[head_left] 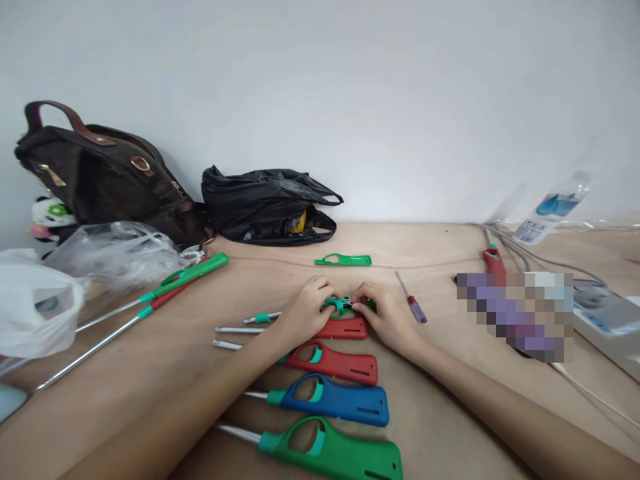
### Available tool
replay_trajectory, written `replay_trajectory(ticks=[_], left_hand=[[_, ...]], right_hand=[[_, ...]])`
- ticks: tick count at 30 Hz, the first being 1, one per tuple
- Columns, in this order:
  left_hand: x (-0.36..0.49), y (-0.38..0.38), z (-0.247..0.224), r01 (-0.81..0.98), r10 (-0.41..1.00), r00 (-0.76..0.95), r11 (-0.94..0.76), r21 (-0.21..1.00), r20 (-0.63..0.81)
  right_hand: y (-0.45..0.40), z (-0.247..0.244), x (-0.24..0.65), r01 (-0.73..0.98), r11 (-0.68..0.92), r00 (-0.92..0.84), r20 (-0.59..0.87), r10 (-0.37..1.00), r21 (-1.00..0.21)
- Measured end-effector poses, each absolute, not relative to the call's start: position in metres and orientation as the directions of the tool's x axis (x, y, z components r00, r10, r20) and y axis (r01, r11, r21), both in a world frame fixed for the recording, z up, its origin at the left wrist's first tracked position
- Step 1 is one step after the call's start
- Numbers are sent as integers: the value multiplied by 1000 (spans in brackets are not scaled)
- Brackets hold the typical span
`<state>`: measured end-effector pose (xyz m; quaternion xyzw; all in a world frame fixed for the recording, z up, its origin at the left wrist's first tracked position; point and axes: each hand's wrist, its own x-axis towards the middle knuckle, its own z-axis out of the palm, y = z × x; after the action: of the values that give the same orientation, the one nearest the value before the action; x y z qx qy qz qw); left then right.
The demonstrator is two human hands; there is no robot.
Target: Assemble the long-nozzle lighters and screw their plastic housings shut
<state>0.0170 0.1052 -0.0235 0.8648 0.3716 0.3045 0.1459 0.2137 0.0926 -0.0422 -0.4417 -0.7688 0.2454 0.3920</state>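
Both my hands are at an opened green long-nosed gas lighter (371, 305) on the table, its inner parts partly exposed. My left hand (307, 310) grips it near the teal trigger. The fingertips of my right hand (385, 312) pinch at the small metal and dark parts inside; exactly what is hidden. A loose green half shell (357, 260) lies just beyond my hands. Nearer to me lie a red lighter (345, 329), a second red lighter (345, 365), a blue lighter (350, 400) and a green lighter (355, 453), in a row.
A purple-handled screwdriver (416, 310) lies right of my hands. More lighters (190, 272) lean at left by plastic bags (120, 250). Behind are a dark backpack (115, 173) and a black bag (260, 203). At right are a bottle (553, 208), cables and a blurred patch.
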Motion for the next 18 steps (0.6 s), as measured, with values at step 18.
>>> replay_trajectory(ticks=[18], left_hand=[[19, 101, -20, 621, 764, 531, -645, 446, 367]], right_hand=[[92, -45, 214, 516, 494, -314, 382, 869, -700]])
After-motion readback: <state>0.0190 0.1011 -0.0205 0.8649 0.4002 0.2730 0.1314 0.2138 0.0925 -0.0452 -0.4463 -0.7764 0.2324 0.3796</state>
